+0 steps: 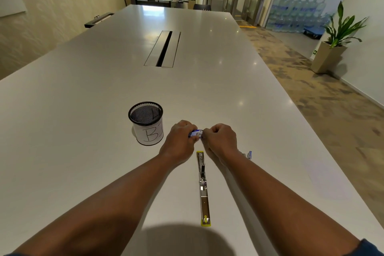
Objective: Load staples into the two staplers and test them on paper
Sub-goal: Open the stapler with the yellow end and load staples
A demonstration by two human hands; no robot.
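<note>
While the yellow-tipped stapler (203, 188) lies opened out flat on the white table (239, 81) between the forearms, the left hand (179, 139) and right hand (220, 139) both pinch a small blue staple box (196, 133) beyond it, right of the mesh cup (146, 122).

A white label wrapped round the mesh cup (146, 123) carries big handwritten letters — "BI", cut off at the cup's right edge. Just right of the cup, the small blue box (196, 133) shows print too small to read.
</note>
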